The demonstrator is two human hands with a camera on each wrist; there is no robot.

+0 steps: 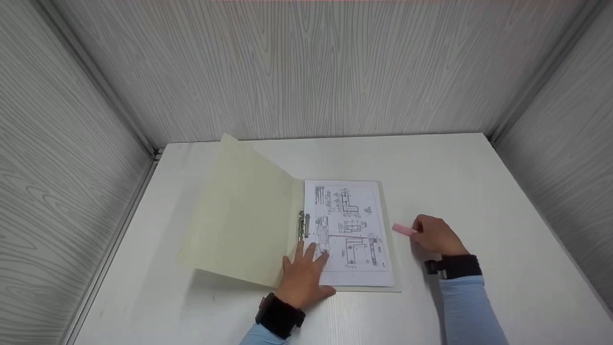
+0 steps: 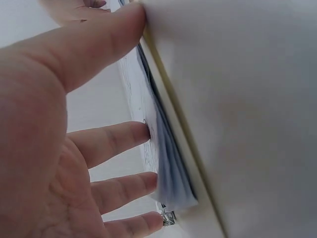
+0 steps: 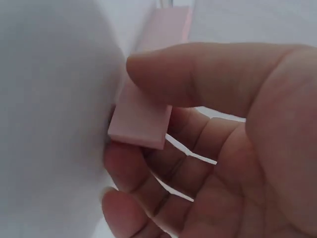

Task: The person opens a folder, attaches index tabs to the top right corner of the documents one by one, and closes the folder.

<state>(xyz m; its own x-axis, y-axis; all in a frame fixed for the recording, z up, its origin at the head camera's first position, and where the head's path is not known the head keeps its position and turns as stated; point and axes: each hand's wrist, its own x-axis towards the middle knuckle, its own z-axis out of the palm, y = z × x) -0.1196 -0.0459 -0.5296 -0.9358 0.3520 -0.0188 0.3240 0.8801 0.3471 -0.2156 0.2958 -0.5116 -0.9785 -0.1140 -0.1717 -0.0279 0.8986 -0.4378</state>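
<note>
Pointing between nine and ten o'clock from your right hand (image 1: 438, 235): one pink bar (image 1: 403, 230), long axis toward the open folder (image 1: 239, 211), free end just beside its three o'clock edge. Grip: your right thumb and curled fingers pinch the bar; this hand is the nearer. Your left hand (image 1: 302, 281), at eight o'clock from the bar, rests spread over the folder and its printed sheets (image 1: 354, 196). Look: pale, flat, rectangular, smooth-faced, straight-edged, with squared corners.
</note>
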